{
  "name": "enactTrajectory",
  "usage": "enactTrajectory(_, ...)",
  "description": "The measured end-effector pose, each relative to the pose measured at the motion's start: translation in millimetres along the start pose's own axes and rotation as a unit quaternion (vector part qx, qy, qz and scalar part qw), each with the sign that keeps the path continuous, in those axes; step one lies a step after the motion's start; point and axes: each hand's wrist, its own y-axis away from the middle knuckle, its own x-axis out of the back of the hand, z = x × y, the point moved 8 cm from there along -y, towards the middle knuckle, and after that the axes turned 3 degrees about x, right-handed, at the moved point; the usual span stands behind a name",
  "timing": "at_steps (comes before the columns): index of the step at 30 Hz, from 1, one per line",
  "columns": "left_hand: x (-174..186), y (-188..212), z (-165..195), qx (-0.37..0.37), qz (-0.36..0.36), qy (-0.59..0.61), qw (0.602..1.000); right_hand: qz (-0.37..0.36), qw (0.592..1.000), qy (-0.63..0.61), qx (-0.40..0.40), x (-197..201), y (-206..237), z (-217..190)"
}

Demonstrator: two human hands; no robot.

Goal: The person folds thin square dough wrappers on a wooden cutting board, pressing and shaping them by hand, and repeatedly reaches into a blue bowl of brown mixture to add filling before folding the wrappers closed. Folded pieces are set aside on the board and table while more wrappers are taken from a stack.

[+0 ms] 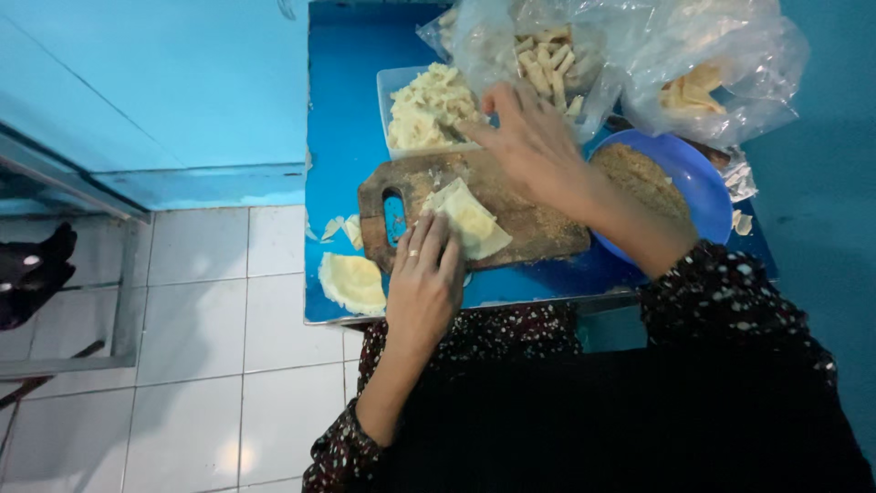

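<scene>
My left hand [424, 274] lies flat on the near edge of a worn wooden cutting board [529, 219], fingertips pressing a pale folded pastry wrapper [470, 219]. My right hand [534, 137] hovers over the far end of the board, fingers spread, reaching toward a white tray of pale filling pieces [424, 110]. It holds nothing that I can see.
A blue bowl of brown crumbs [680, 178] sits right of the board. Clear plastic bags [639, 55] with rolled pastries lie at the back. A stack of round wrappers [351, 281] and scraps [342, 228] rest on the blue table [342, 82]. White tiled floor lies left.
</scene>
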Motion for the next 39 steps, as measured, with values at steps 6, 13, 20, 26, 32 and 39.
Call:
enactTrajectory(6, -4, 2, -1, 0.003, -0.001, 0.003, 1.000, -0.060, 0.998, 0.018, 0.000, -49, -9, 23)
enactTrajectory(13, -2, 2, -4, 0.004, -0.013, -0.008, 1.000, -0.099, 0.995, -0.020, -0.018, -62, -29, 42)
enactTrajectory(20, -2, 2, -1, 0.004, -0.007, 0.003, 1.000, -0.036, 0.996, -0.073, 0.037, -17, -2, 26)
enactTrajectory(26, -2, -4, 0, 0.021, -0.006, 0.025, 0.999, 0.005, 0.964, 0.194, 0.183, -5, 63, -70)
enactTrajectory(32, -4, -1, 4, 0.007, 0.011, 0.016, 1.000, 0.070, 0.988, 0.111, 0.081, -5, 52, -38)
enactTrajectory(39, -1, 0, 3, 0.042, 0.020, 0.035, 0.998, -0.024, 0.987, -0.113, -0.116, 28, 69, 29)
